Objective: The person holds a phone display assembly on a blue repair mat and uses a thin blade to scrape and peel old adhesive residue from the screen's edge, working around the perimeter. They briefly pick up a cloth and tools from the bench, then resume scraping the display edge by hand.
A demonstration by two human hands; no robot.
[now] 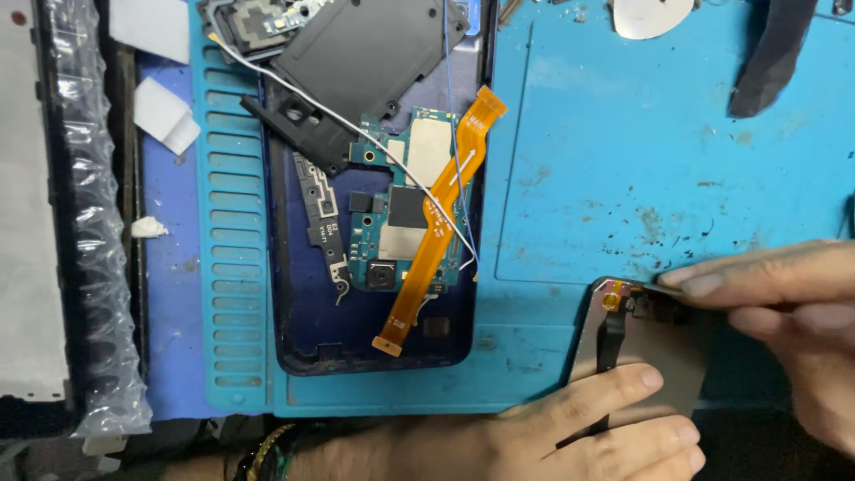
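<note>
Head view, blue repair mat (623, 134) covering the surface.

Left hand (614, 428), bottom centre-right: fingers extended nearly flat, pressing down on a grey screen panel (663, 361) at the mat's lower right edge. No closed grasp; the hand pins the panel from its near side.

Right hand (784, 312), right edge: fingers pinched together on a thin dark tool (663, 288), whose tip touches the panel's upper left corner, just beside a small orange connector (611, 300). A black flex strip (608, 343) runs down the panel from that corner.

Left of the panel, well apart: open phone body (307, 312), dark blue, lying on the ribbed part of the mat. Inside it, a green circuit board (396, 214) crossed diagonally by a long orange ribbon cable (436, 223). A black plastic cover (365, 53) lies tilted over the top end, a thin white wire (294, 89) running across it.

Far left: clear bubble wrap (93, 223), a tall strip standing along a dark edge. Two white paper scraps (165, 111), rectangular, lie just right of it; a small white crumpled bit (149, 228) lies below them.

Top right: round silver disc (650, 16), partly out of frame.
</note>
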